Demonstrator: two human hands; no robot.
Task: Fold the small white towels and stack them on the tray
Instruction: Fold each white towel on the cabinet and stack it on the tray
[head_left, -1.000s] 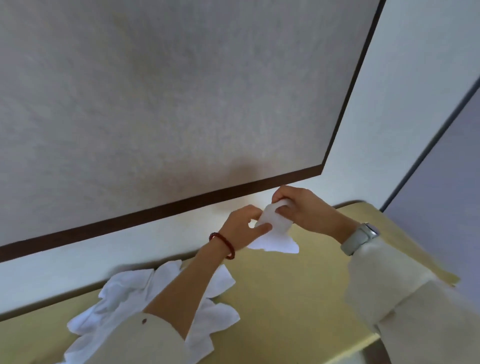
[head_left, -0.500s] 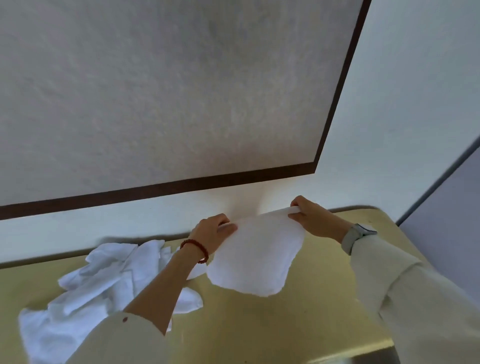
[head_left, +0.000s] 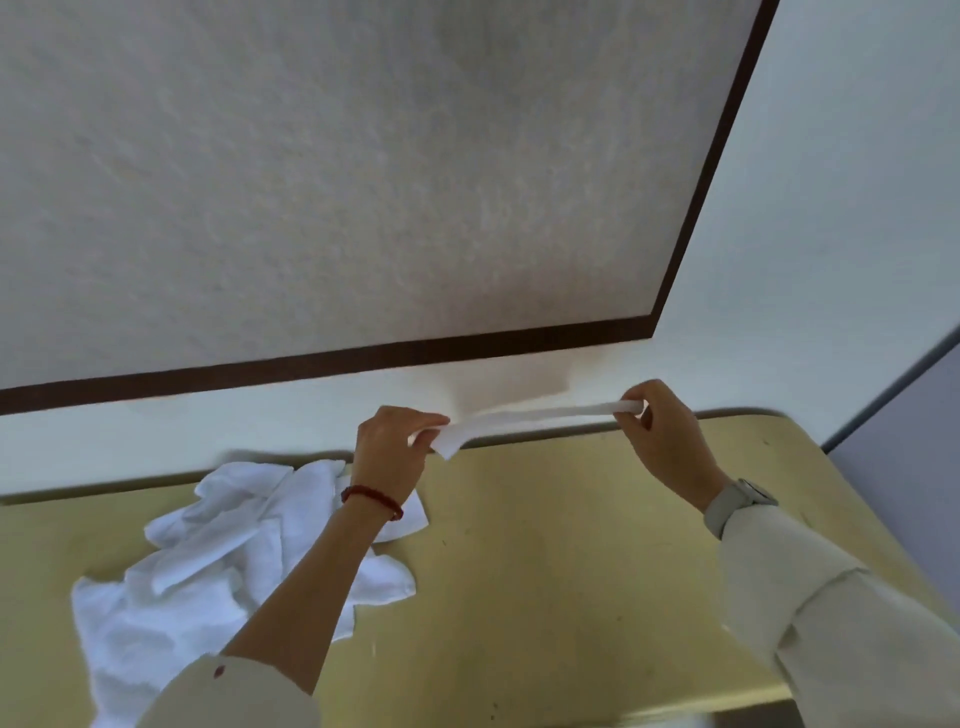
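A: Start big. What carries everything?

B: The yellow table (head_left: 545, 561), set against the wall. A pile of unfolded towels (head_left: 223, 561) lies toward its left side near the back edge, partly under the left forearm. No tray is in view.

A: And the towel being worked?

B: The small white towel (head_left: 540, 415) is held in the air above the table's back edge, stretched level between both hands and seen nearly edge-on, so it reads as a thin strip.

A: The grip on each side?

B: The left hand (head_left: 395, 457) pinches the left end between thumb and fingers, a corner hanging below it. The right hand (head_left: 660, 441) pinches the right end the same way.

A: Which step is this?

B: I judge it the spreading-out before the first fold. Next the towel likely needs laying flat on the bare table in front of the hands, edges squared, then doubling over.

A: What changed in the last half second?

B: Then the towel hung down as a broad sheet facing the camera; now it is lifted and pulled taut, and the hands are farther apart.
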